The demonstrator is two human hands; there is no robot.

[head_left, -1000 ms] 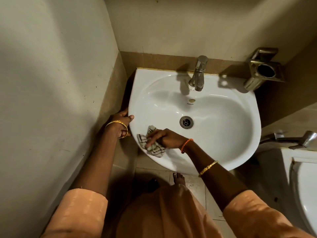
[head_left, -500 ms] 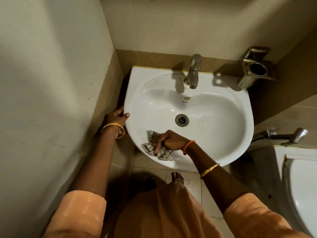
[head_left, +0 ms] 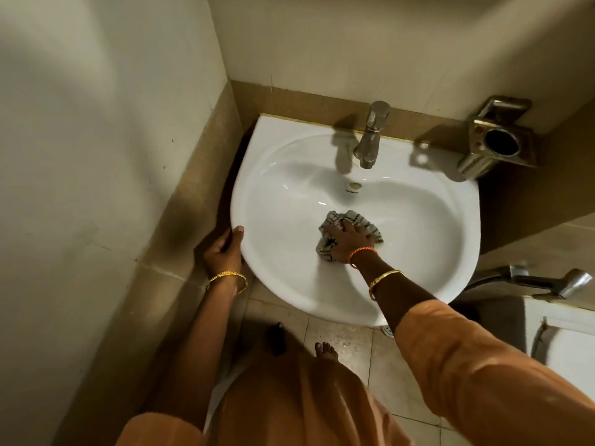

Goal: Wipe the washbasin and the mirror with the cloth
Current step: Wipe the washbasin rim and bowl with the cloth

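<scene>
Seen from above: right hand (head_left: 349,235) pressed flat, fingers spread, on the cloth (head_left: 352,220) at the bottom of the basin (head_left: 289,278). Not gripped, just pinned under palm and fingers, with checked folds bunching out ahead of the fingertips and to either side. Drain hidden, probably beneath the cloth. Tap (head_left: 370,136) straight ahead of that hand, well apart. Metal holder (head_left: 495,143) on the wall, ahead and to the right.

Left hand (head_left: 225,249) clamped on the basin rim, thumb on top, fingers curled under, bracing.

Cloth looks soft, light and limp; likely damp, so apt to wad up and slide on the glossy, slippery basin. Best handled with a flat palm over the middle, or gathered into a loose fistful for lifting.

Basin wiping under way. Mirror not in view.
</scene>
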